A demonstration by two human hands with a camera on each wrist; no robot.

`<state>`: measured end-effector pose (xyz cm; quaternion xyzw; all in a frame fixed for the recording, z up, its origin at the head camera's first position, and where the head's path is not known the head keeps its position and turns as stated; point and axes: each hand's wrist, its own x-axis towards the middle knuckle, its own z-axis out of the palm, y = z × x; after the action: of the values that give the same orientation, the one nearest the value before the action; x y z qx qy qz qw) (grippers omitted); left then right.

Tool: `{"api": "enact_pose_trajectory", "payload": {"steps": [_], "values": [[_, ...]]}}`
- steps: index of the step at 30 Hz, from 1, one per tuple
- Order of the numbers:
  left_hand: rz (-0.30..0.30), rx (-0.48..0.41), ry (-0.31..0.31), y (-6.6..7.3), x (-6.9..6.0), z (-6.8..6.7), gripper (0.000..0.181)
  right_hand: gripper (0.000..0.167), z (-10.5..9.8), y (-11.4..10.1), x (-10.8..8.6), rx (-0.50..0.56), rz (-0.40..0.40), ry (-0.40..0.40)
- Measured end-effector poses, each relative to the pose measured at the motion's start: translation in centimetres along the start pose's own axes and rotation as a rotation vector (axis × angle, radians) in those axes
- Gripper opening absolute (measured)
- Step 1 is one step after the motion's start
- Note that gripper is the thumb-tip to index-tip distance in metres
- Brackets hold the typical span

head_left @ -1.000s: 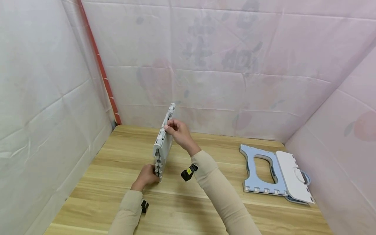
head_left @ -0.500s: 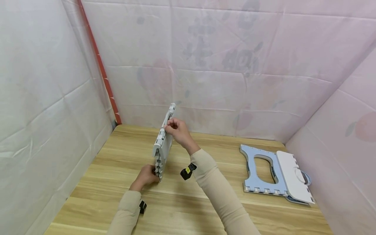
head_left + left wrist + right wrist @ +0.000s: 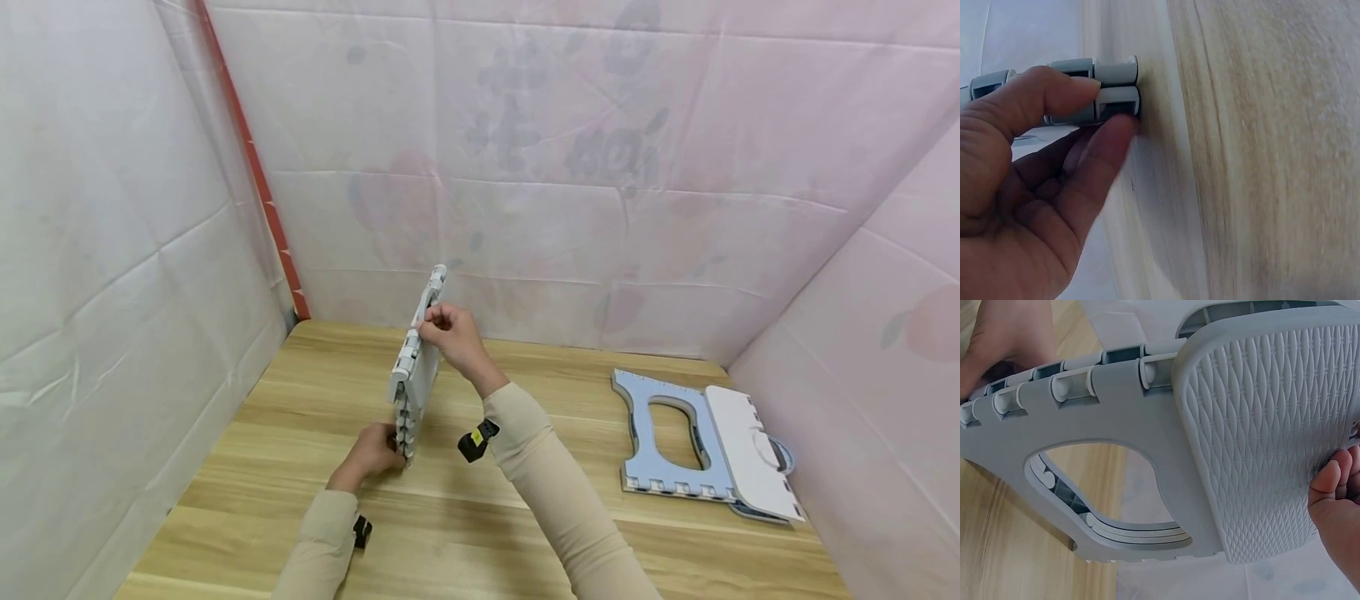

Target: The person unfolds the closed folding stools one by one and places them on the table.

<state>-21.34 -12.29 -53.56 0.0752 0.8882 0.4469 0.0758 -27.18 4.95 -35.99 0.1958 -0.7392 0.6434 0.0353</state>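
While the gray stool [image 3: 423,379] stands on end over the table [image 3: 247,500], folded nearly flat, both hands pinch it: the right hand [image 3: 459,337] has thumb and curled fingers on its top edge, the left hand [image 3: 372,450] grips the near corner of its lower end between thumb and fingers. Smooth and hard like plastic, it has a seat panel [image 3: 1272,425] with a wavy, basket-like weave, a leg panel [image 3: 1110,412] with a rounded hole, and knobby hinges [image 3: 1072,385] along one side.

Well to the right of the gray stool, a blue-and-white stool [image 3: 716,429] lies folded flat — pale blue leg, white seat, bluish loop at the end. Beneath the gray stool, the table shows streaky yellowish wood grain. Behind it hangs a creased whitish sheet [image 3: 525,225], faintly printed in pink and gray; to its left, a red strip [image 3: 257,167] slants down to the table. Beige sleeves [image 3: 558,492] reach in from its near side — a black device [image 3: 472,444] at each wrist.
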Motion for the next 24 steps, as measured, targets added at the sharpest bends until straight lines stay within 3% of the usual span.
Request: {"api": "enact_pose_trajectory", "payload": {"steps": [7,14,19,24], "values": [[0.07,-0.038,-0.027,-0.4,-0.4,-0.6,0.048,0.006,0.1,0.3,-0.1,-0.009,-0.006,0.011],[0.112,-0.052,0.011,0.3,-0.9,-1.5,0.061,0.005,0.1,-2.7,-1.2,-0.011,0.012,-0.012],[0.146,-0.078,0.033,0.9,-1.0,-2.2,0.06,0.006,0.3,-1.2,-0.5,-0.002,0.013,-0.015],[0.125,-0.164,0.017,1.5,-1.2,-2.7,0.062,0.006,0.4,0.2,0.1,-0.014,0.003,0.003]]}}
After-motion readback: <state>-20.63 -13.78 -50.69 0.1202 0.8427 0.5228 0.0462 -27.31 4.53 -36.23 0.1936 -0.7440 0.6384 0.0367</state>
